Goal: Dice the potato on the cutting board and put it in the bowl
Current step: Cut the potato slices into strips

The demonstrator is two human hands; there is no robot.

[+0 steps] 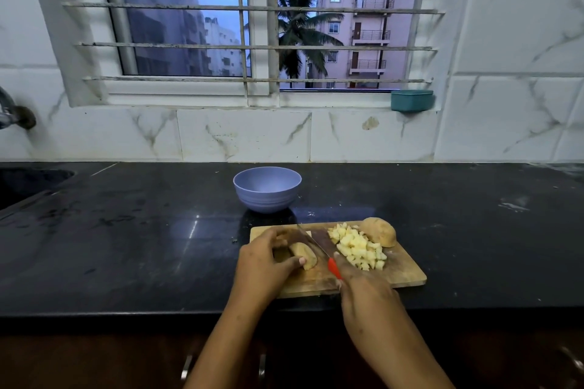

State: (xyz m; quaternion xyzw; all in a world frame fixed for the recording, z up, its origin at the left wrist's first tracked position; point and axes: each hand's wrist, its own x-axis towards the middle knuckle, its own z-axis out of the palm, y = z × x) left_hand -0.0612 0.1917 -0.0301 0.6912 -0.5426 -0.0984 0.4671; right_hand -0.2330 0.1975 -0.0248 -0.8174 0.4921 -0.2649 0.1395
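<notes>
A wooden cutting board (407,275) lies at the counter's front edge. My left hand (262,265) grips a potato piece (305,254) on the board's left part, thumb on its near side. My right hand (363,290) holds a red-handled knife (319,245), its blade slanting up and left just right of that piece. A heap of pale potato cubes (358,246) lies to the right of the blade. An unpeeled potato half (380,230) rests at the board's back right. The lilac bowl (268,188) stands behind the board and holds nothing that I can see.
The black counter (126,246) stretches left and right of the board. A sink (28,183) is set in at far left, with a tap (12,110) on the wall above. A teal box (411,100) sits on the window sill.
</notes>
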